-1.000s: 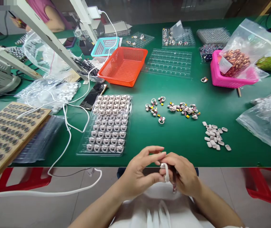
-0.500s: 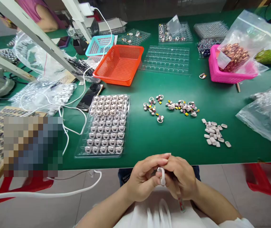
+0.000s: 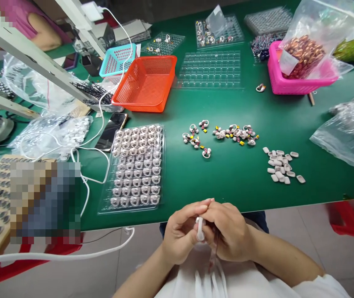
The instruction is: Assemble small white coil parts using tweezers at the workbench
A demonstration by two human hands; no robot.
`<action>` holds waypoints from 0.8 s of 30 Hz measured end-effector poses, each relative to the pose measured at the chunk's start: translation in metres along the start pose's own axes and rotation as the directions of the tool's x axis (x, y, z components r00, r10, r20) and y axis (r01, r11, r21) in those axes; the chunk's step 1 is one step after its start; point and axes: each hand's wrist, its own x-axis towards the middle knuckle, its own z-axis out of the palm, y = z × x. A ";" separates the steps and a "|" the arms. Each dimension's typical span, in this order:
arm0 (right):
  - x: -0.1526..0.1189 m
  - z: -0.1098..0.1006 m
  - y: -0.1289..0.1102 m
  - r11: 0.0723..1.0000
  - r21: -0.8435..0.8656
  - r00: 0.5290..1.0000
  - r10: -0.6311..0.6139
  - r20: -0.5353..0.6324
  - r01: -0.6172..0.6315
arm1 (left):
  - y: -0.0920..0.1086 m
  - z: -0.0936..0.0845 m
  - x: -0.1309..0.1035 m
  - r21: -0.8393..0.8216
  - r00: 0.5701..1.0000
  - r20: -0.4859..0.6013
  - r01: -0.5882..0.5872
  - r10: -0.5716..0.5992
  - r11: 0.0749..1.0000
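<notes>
Grip: my left hand [image 3: 180, 235] and right hand [image 3: 233, 232] both grasping white ring [image 3: 201, 230] | Ring: between my hands, just off near edge of table [image 3: 223, 178] | On table: loose white caps [image 3: 279, 169]

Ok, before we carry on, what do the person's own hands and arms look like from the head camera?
The left hand and right hand wear no gloves, and both forearms are uncovered. No watch or bracelet shows. A plain white sleeve shows at the right elbow; the left sleeve isn't visible.
</notes>
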 end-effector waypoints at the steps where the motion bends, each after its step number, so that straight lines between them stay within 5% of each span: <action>1: 0.002 -0.002 0.001 1.000 -0.003 1.000 0.001 0.031 -0.001 | 0.002 -0.001 0.000 0.005 1.000 -0.004 0.022 -0.022 1.000; 6: 0.007 -0.013 0.007 0.998 0.023 0.990 0.050 0.135 -0.053 | 0.020 -0.007 0.003 0.102 0.985 0.034 0.166 -0.170 0.981; 9: 0.006 -0.015 0.012 0.996 -0.068 0.987 0.062 0.148 -0.053 | 0.036 -0.012 0.009 0.307 0.994 0.004 0.106 -0.113 0.946; 13: 0.007 -0.009 0.020 0.977 -0.209 0.985 -0.015 0.169 0.051 | 0.060 -0.009 0.019 0.657 0.999 -0.040 0.027 0.000 0.754; 17: 0.019 0.003 0.026 0.962 -0.241 0.983 -0.089 0.161 0.126 | 0.077 -0.013 0.029 0.791 0.999 -0.030 0.018 0.009 0.612; 20: 0.023 0.008 0.026 0.976 -0.192 0.982 -0.067 0.176 0.101 | 0.087 -0.037 0.038 0.865 0.987 -0.105 0.032 0.118 0.501; 24: 0.018 0.006 0.029 0.990 -0.132 0.983 -0.023 0.181 0.047 | 0.095 -0.086 0.062 0.971 0.919 -0.126 0.038 0.374 0.234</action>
